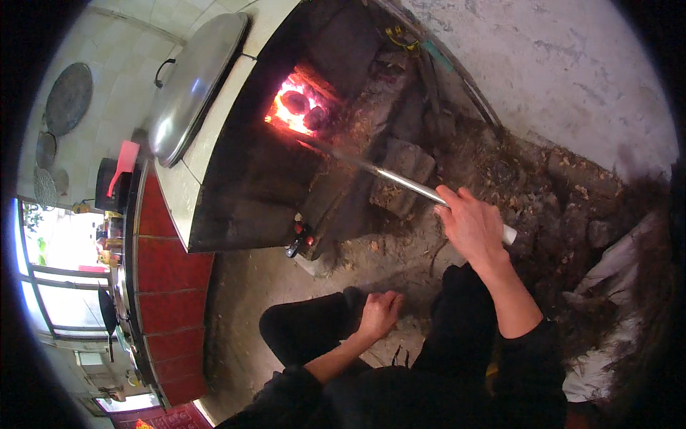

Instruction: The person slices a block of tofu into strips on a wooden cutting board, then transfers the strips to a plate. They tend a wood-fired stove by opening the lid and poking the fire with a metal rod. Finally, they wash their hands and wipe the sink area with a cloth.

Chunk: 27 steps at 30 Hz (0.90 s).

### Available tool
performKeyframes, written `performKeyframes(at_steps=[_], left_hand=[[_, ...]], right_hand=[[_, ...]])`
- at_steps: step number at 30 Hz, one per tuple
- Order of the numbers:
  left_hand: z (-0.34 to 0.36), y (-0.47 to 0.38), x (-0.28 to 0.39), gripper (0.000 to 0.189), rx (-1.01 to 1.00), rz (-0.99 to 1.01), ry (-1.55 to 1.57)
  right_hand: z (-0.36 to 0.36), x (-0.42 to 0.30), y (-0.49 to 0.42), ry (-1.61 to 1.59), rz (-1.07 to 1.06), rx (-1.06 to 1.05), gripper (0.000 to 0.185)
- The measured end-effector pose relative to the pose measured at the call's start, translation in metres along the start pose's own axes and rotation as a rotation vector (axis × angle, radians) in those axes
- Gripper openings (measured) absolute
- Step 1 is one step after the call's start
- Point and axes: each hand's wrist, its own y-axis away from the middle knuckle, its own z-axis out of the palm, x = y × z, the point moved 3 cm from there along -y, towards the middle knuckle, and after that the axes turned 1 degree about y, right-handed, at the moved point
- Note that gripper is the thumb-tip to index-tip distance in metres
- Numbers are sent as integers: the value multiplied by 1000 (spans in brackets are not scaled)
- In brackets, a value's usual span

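My right hand (471, 222) is wrapped around a silvery metal rod (410, 185), probably a tube, whose white end sticks out behind my palm. The rod slants up and left towards the firebox opening of a masonry stove (230, 214); its far part is dark, blurred and hard to follow. Inside the opening a bright fire (295, 104) glows around dark round lumps. My left hand (379, 313) rests near my bent knee with its fingers curled in, and nothing shows in it.
A large metal lid (198, 91) covers the stove top. Bricks (402, 177) and dry plant litter (482, 150) lie below the firebox. A lighter-like item (293, 248) sits on a low ledge. A whitish sack (616, 268) is at right; a red-tiled counter (171, 263) is at left.
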Motion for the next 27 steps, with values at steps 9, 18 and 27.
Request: performKeyframes(at_steps=[9,18,27], left_hand=[[1,0,3,13,-2,23,16],[3,3,-6,12,3,2,-44],[4,-3,-9,13,-8,1,-47]], right_hand=[[-40,17,41,85,65,-11,34],[-44,17,23,230,71,57,23],[-56,44,54,197,134,107,32]])
